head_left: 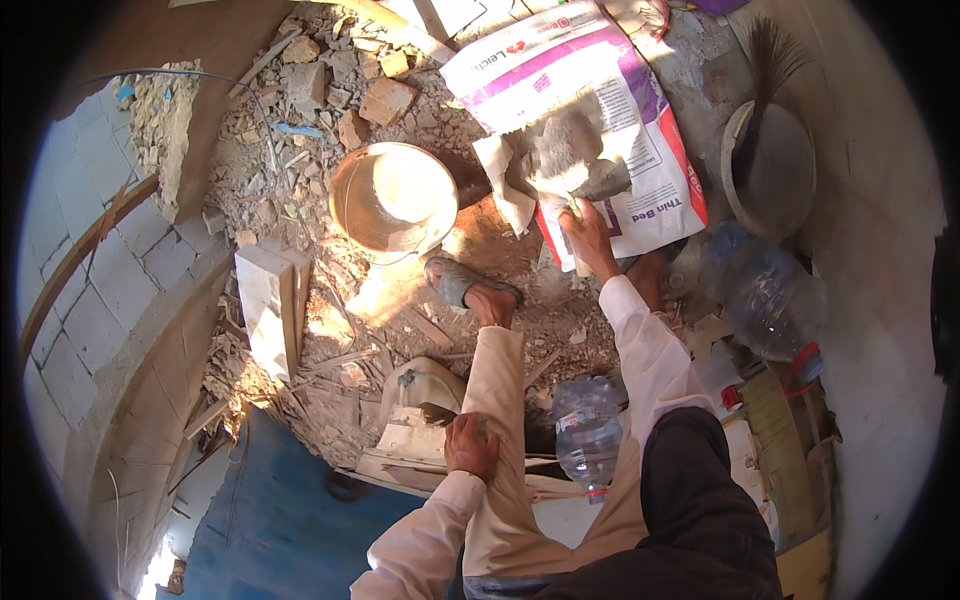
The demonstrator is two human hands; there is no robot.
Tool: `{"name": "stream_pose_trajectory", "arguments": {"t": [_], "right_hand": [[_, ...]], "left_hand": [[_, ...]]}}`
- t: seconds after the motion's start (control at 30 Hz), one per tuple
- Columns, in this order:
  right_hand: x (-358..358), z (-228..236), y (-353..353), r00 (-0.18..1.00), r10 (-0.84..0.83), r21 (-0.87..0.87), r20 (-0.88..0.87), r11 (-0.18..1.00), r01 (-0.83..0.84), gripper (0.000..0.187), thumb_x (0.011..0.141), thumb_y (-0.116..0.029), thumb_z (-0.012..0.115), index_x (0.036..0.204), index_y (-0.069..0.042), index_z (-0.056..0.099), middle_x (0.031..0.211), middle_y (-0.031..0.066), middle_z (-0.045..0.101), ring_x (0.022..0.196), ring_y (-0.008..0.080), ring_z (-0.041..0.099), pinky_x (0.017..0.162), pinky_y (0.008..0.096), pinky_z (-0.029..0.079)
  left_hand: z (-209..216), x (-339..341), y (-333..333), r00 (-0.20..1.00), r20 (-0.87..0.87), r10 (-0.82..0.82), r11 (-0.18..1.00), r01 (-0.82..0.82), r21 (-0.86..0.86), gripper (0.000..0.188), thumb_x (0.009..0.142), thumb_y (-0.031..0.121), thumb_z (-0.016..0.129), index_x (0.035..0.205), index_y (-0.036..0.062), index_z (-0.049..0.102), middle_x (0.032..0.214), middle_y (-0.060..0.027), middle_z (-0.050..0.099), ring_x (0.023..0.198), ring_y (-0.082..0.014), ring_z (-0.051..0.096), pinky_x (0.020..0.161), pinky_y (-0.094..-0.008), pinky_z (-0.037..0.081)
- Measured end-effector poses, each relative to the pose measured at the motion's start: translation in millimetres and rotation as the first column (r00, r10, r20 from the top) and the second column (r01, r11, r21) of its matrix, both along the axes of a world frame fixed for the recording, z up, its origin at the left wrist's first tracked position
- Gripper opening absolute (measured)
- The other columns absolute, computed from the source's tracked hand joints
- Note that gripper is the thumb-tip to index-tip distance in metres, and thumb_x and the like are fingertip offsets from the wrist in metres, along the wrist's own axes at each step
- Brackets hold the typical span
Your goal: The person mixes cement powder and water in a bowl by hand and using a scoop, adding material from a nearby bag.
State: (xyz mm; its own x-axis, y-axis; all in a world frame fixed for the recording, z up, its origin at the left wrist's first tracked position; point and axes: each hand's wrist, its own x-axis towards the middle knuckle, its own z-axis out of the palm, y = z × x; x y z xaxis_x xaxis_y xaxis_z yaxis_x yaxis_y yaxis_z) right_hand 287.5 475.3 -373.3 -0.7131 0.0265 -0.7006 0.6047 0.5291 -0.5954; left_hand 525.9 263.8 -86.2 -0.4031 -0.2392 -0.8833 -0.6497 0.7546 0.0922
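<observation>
Rubble (pixel 300 180) covers the floor all around you, broken block and splintered wood, and that is your footing risk: your sandalled foot (pixel 470 290) stands right among loose pieces, so a shift of weight could roll one under you. The torn mortar bag (pixel 610 130) lies open at the top, grey powder (pixel 570 150) heaped in the tear. Your right hand (pixel 588 235) reaches into it, its grip closed around a trowel handle (pixel 572 205), blade buried in the powder. Lift too fast and I judge the load spills short of the bucket (pixel 392 200), which sits just beside the bag to your left; dust could also blow up at you. Your left hand (pixel 470 445) rests on your knee, grip curled around a small dark tool (pixel 436 412), though I cannot tell how firmly. The water bottle (pixel 585 435) stands by your leg, close enough to knock over.
</observation>
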Motion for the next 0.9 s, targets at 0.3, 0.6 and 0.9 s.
{"name": "stream_pose_trajectory", "arguments": {"t": [0.3,0.6,0.9], "right_hand": [[29.7,77.3,-92.7,0.979,0.051,-0.215,-0.199,0.972,-0.094,0.044,0.088,-0.025,0.064,0.121,0.001,0.055,0.104,0.0254,0.064,0.098,0.0365,0.063,0.084,0.0395,0.049],[1.5,33.8,-202.5,0.954,0.298,-0.063,-0.001,0.953,-0.298,0.047,0.088,-0.033,0.055,0.118,0.003,0.053,0.107,0.0257,0.064,0.099,0.0416,0.062,0.084,0.0468,0.050],[-16.4,35.1,-230.6,0.823,0.549,-0.011,-0.149,0.831,-0.556,0.033,0.088,-0.022,0.051,0.108,0.003,0.057,0.091,0.0255,0.065,0.086,0.0399,0.065,0.075,0.0473,0.053]], "left_hand": [[9.6,-16.0,-3.2,0.993,0.070,0.091,0.996,-0.090,-0.008,0.036,0.073,0.022,0.071,0.108,0.0157,0.063,0.117,-0.0088,0.056,0.116,-0.0316,0.048,0.099,-0.0428,0.042],[6.1,-8.5,-4.3,0.987,0.056,0.147,0.989,-0.148,0.006,0.035,0.073,0.022,0.071,0.107,0.0155,0.063,0.117,-0.0085,0.056,0.116,-0.0311,0.048,0.099,-0.0431,0.042],[8.0,-7.2,-11.9,0.991,0.016,0.129,0.992,-0.129,0.008,0.034,0.074,0.021,0.070,0.106,0.0127,0.062,0.116,-0.0094,0.056,0.114,-0.0323,0.049,0.097,-0.0433,0.042]]}}
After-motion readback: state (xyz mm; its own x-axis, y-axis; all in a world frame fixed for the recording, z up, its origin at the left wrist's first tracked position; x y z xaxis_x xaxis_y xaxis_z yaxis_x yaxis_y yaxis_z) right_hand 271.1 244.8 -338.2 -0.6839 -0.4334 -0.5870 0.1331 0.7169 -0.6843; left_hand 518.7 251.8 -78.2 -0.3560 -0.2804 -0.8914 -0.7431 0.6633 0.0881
